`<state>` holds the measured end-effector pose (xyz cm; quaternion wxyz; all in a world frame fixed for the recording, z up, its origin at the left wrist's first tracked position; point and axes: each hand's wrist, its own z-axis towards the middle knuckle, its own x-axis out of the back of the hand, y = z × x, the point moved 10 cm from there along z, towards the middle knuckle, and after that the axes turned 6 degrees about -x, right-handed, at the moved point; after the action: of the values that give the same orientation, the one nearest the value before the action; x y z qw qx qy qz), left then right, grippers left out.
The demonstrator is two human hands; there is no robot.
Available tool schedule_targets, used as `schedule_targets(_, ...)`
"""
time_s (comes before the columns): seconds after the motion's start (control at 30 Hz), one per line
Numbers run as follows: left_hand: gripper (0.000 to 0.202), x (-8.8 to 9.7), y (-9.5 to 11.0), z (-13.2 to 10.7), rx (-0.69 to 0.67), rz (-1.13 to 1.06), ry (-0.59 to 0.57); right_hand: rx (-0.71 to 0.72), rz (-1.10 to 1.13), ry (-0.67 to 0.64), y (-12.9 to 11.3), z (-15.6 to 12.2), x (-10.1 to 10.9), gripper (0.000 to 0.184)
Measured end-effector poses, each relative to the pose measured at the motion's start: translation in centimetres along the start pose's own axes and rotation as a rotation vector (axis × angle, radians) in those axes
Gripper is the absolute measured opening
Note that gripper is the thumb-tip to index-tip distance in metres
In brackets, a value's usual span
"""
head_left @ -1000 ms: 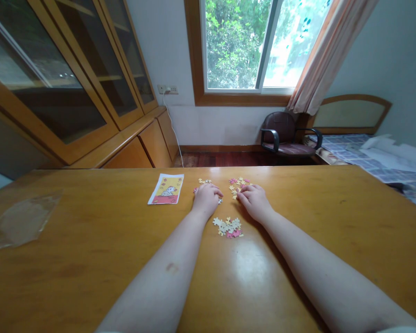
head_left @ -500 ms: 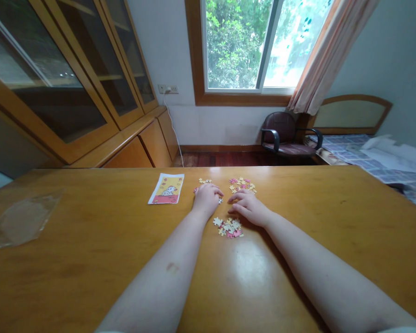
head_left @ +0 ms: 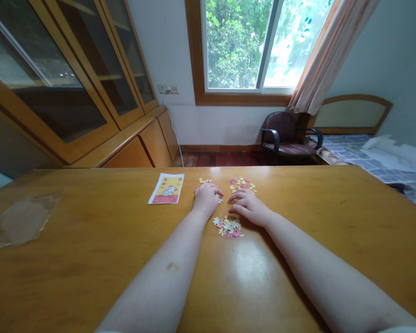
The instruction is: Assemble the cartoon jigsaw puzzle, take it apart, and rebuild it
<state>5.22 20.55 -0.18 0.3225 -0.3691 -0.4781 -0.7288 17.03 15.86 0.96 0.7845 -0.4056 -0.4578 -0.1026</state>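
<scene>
Jigsaw pieces in white, yellow and pink lie on the wooden table in several small piles. My left hand (head_left: pixel 207 199) rests palm down over one pile, with pieces (head_left: pixel 205 181) showing past its far side; its fingers are loosely bent and partly hidden. To its right, my right hand (head_left: pixel 248 206) lies low with fingers apart and nothing visible in them. Just beyond that hand is another pile of jigsaw pieces (head_left: pixel 242 185). A nearer pile of jigsaw pieces (head_left: pixel 229 227) sits below and between both hands.
A picture card (head_left: pixel 167 188) with a white animal on yellow and pink lies left of my left hand. At the table's left is a clear plastic bag (head_left: pixel 24 217). Beyond the table (head_left: pixel 90 273) stand a glass-fronted cabinet (head_left: pixel 100 99), an office chair (head_left: pixel 286 134) and a bed (head_left: pixel 353 145).
Both hands stay almost where they were. In the nearest pile, a few jigsaw pieces have shifted slightly, with a yellow one now a little further left.
</scene>
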Motion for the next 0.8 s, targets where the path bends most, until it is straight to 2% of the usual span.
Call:
schedule_targets(0.13, 0.033, -0.2, -0.1, 0.1, -0.012, -0.003, 0.002, 0.099, 0.048, -0.078, -1.2, -0.2, -0.8, 0.035)
schedule_targets(0.33, 0.034, -0.2, -0.1, 0.1, -0.013, 0.003, 0.01, -0.022, -0.056, 0.018, 0.4, -0.1, -0.2, 0.034)
schedule_targets(0.53, 0.034, -0.3, -0.1, 0.1, -0.003, 0.016, -0.012, 0.031, -0.049, -0.141, -0.9, -0.4, -1.7, 0.031)
schedule_targets(0.6, 0.034, -0.3, -0.2, 0.1, -0.003, 0.019, -0.009, -0.025, -0.093, -0.14, -0.2, -0.3, -1.9, 0.031)
schedule_targets(0.7, 0.034, -0.3, -0.2, 0.1, 0.0, 0.011, -0.007, -0.105, -0.143, -0.066, 0.8, -0.2, -1.1, 0.032)
schedule_targets(0.8, 0.034, -0.2, -0.1, 0.1, 0.002, 0.004, -0.013, -0.061, -0.105, -0.08, 0.0, -0.2, -1.0, 0.03)
